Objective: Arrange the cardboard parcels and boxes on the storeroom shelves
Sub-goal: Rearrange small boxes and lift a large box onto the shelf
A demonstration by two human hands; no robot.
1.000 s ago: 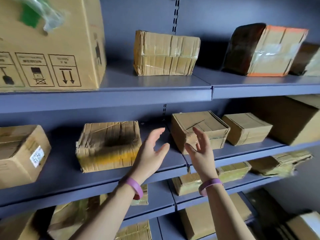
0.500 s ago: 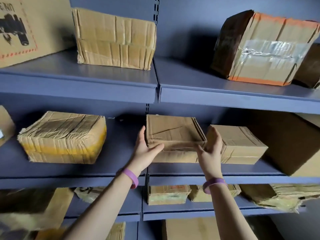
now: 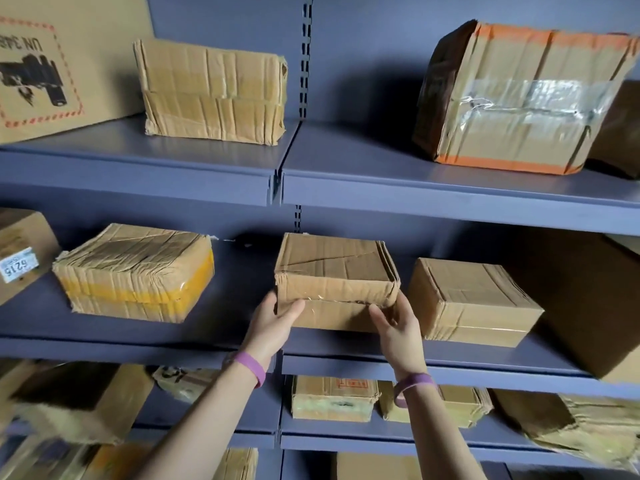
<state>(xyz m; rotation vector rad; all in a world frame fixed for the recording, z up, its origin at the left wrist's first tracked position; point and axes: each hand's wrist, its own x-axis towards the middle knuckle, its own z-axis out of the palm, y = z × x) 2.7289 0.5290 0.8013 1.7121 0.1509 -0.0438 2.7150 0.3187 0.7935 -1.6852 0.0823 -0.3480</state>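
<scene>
A small taped cardboard parcel (image 3: 336,271) sits on the middle shelf (image 3: 221,327) of the blue-grey rack, near its front edge. My left hand (image 3: 273,327) grips its lower left corner, thumb on the front face. My right hand (image 3: 398,327) grips its lower right corner the same way. A purple band is on each wrist. To the left lies a flat parcel with yellow tape (image 3: 138,271). A plain small box (image 3: 471,299) sits close on the right.
The upper shelf (image 3: 450,199) carries a printed carton (image 3: 59,71), a creased parcel (image 3: 214,91) and an orange-taped box (image 3: 519,95). A large carton (image 3: 588,299) stands at the far right of the middle shelf. Lower shelves hold several more boxes.
Both hands went from open in front of the shelf to gripping the small parcel's two lower corners. The view came closer and turned right.
</scene>
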